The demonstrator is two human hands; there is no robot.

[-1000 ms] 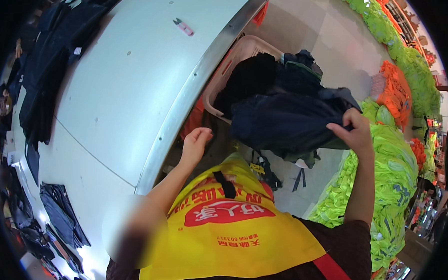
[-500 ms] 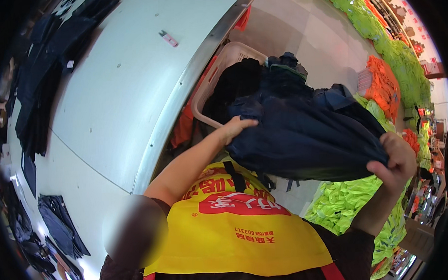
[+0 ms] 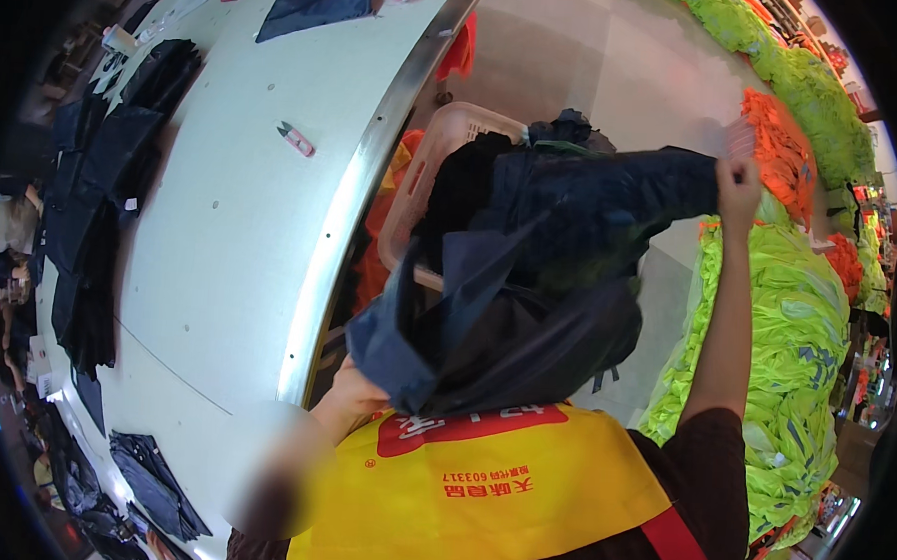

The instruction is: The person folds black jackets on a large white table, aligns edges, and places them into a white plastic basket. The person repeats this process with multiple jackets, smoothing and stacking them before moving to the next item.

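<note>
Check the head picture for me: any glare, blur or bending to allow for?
Head view: white glare runs along the table's metal edge; head view: a soft blurred patch covers the left elbow; head view: fisheye bends straight edges, black rim around; head view: the dark cloth's folds are hard to separate.

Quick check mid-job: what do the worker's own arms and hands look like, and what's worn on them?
The right hand shows no glove, and its forearm is bare below a dark brown sleeve. The left hand also looks ungloved, though partly hidden; a blur covers part of that arm. A yellow apron with a red strap covers the front.
</note>
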